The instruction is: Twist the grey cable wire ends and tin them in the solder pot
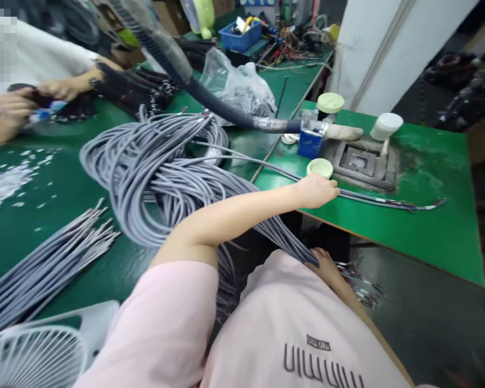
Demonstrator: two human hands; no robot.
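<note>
Cables (361,198) in L hand (317,191), bundle (286,242) in R hand (326,265); latter pt. hidden

One camera sits on the person's head and looks forward and down, with the pink shirt (267,312) very near, on this side of the pile of grey wires (141,167), and the white post (375,48) farther off past it.
</note>
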